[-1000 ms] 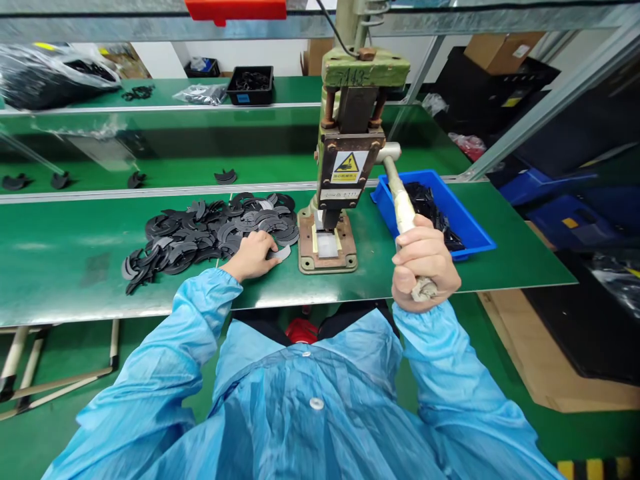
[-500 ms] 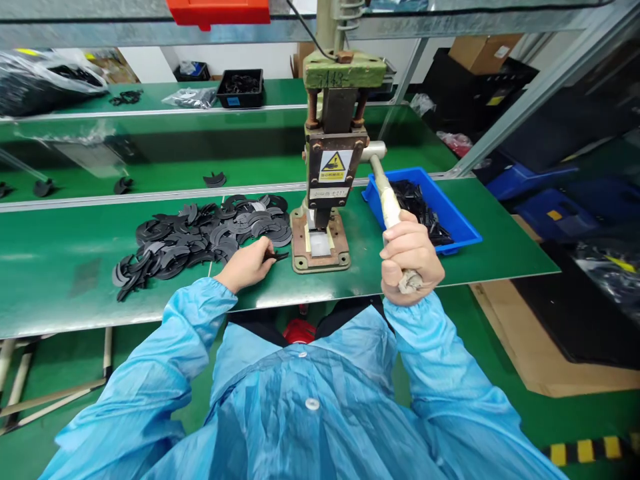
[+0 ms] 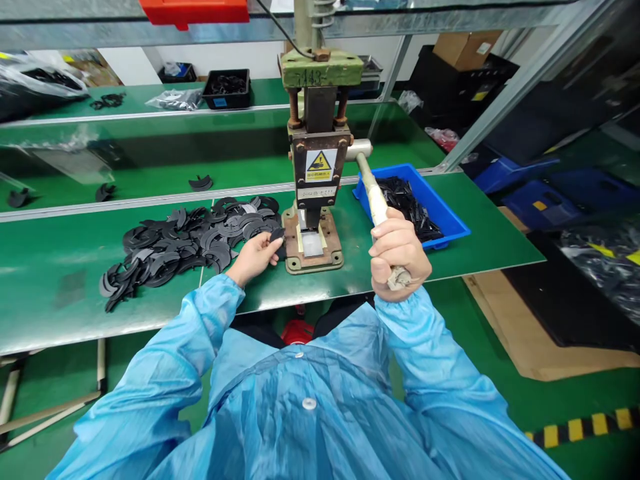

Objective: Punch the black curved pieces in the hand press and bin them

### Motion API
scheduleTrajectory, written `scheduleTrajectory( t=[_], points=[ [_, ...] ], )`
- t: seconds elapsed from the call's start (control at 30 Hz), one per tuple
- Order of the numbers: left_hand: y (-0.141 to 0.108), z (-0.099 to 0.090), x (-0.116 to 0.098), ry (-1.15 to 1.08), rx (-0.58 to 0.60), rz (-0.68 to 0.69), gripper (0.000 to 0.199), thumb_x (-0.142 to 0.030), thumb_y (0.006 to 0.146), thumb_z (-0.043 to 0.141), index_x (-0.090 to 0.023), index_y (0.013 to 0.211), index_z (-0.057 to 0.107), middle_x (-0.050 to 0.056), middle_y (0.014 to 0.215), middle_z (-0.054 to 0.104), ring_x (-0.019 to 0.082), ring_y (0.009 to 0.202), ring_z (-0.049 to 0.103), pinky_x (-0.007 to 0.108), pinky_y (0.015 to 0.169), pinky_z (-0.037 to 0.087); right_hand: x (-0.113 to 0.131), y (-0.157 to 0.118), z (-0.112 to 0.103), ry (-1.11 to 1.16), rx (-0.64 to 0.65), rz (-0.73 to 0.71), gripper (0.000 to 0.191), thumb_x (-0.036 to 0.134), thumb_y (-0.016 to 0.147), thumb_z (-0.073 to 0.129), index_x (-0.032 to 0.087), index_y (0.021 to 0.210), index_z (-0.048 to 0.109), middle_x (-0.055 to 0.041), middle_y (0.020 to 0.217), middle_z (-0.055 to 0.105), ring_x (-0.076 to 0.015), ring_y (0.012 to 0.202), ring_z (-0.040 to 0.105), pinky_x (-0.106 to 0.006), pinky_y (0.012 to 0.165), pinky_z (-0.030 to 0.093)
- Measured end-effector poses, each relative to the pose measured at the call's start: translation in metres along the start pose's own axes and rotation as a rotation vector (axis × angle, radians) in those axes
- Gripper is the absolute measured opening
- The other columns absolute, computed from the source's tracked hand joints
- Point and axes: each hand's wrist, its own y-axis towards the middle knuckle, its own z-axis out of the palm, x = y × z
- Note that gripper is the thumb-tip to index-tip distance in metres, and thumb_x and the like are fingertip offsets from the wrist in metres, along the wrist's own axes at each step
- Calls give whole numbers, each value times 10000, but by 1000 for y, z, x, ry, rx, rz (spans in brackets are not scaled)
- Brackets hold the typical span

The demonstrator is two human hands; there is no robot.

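Between the thumb and fingers of my left hand point(image 3: 256, 257) is a small black curved piece point(image 3: 277, 235), held just left of the press base point(image 3: 327, 257). My right hand point(image 3: 400, 255) is wrapped round the pale, taped lever point(image 3: 376, 200) of the hand press point(image 3: 321, 160). Beneath the press's dark ram, a light plate point(image 3: 313, 244) lies on the base. A heap of black curved pieces point(image 3: 185, 243) spreads over the green table to the left. To the right of the press, a blue bin point(image 3: 445, 220) holds black pieces.
Behind the table's metal strip, a few curved pieces point(image 3: 201, 183) lie in a row. A black tray point(image 3: 227, 100) and a plastic bag point(image 3: 177, 99) rest on the back shelf. A red container point(image 3: 195, 11) hangs at the top. Cardboard point(image 3: 525, 333) lies at the lower right.
The piece in my left hand is now raised and turned, showing its flat face beside the press base. The whole view has shifted, and my right hand still grips the lever.
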Motion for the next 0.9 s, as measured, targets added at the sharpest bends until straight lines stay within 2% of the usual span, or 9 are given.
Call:
scheduleTrajectory(
  t=[0.13,0.27,0.43,0.7,0.9],
  points=[
    [26,5,-30,-94,94,-71,382,-509,986,781,-203,968,555,-16,675,669,135,578,706,239,564,588,-1,0,0,1,3,-2,258,386,920,723,280,736,576,55,698,656,-209,873,738,-673,1129,596],
    [48,22,-49,-108,157,-144,341,-334,976,832,-206,970,516,-32,670,665,129,544,694,244,545,590,0,0,-1,3,15,3,238,357,913,726,277,744,579,55,712,665,-207,888,740,-658,1135,596],
    [60,35,-54,-116,189,-214,304,-252,965,832,-205,938,532,-31,700,664,125,519,688,248,527,587,1,0,-2,5,29,-5,217,341,916,717,276,758,582,55,716,661,-198,897,740,-644,1152,592],
    [73,32,-60,-10,279,-327,299,-291,925,871,-215,953,583,-39,599,628,141,462,668,224,468,550,2,-2,0,-6,-3,31,245,381,922,709,290,745,567,62,687,639,-200,863,738,-644,1118,611],
    [75,37,-63,-37,277,-438,309,-294,890,896,-212,1009,623,-31,561,632,143,435,650,214,462,544,1,-3,0,2,-11,21,251,378,919,719,281,744,568,73,701,648,-190,872,735,-629,1122,608]
  ],
)
